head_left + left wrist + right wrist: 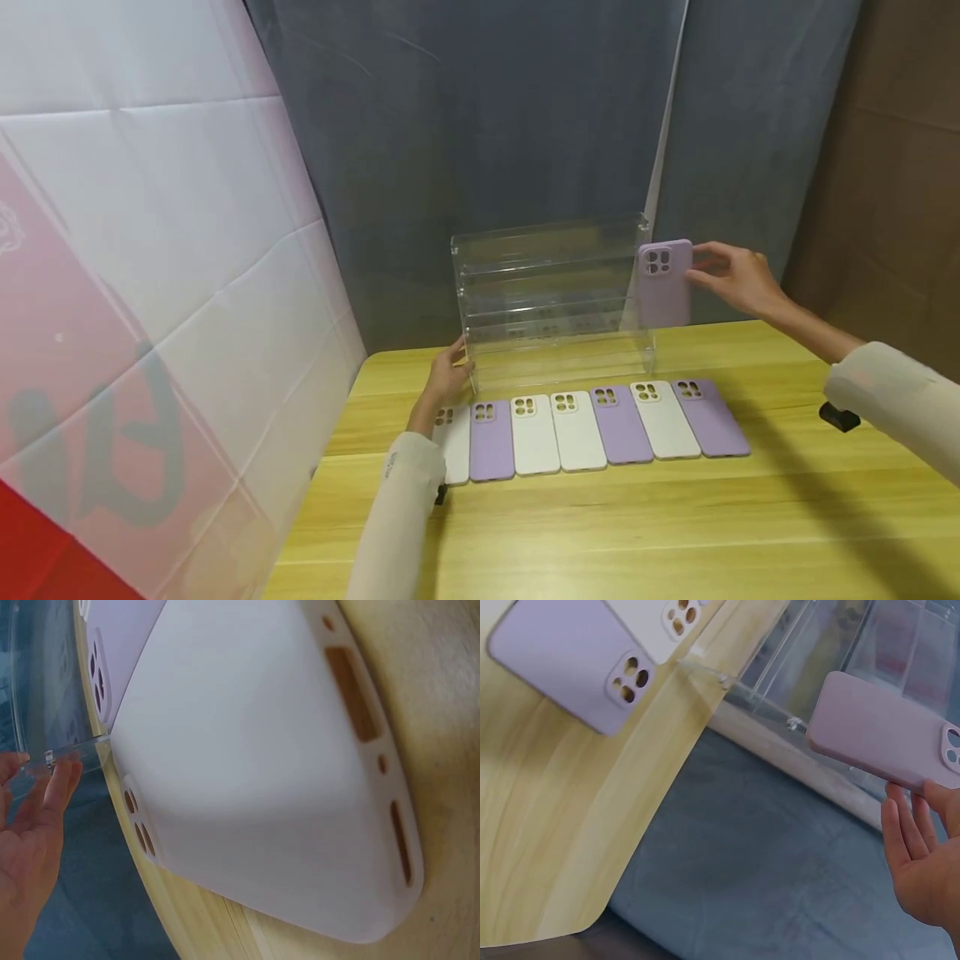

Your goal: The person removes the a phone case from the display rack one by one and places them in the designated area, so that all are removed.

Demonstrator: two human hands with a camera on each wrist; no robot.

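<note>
A clear acrylic tiered display rack (555,312) stands at the back of the table. My left hand (447,375) grips its left side panel near the bottom; in the left wrist view, the thumb and fingers of the left hand (37,825) lie on either side of the clear panel's edge. Up by the rack's right end, my right hand (738,279) pinches a lilac phone case (666,292) by its side edge, holding it upright with the camera cutout on top. The right wrist view shows this lilac case (881,735) between thumb and fingers of the right hand (930,855).
Several white and lilac phone cases lie in a row before the rack, from a white case (452,450) partly behind the left sleeve to a lilac case (712,421) at the right. They lie on a wooden table (600,533). Grey cloth (480,108) hangs behind.
</note>
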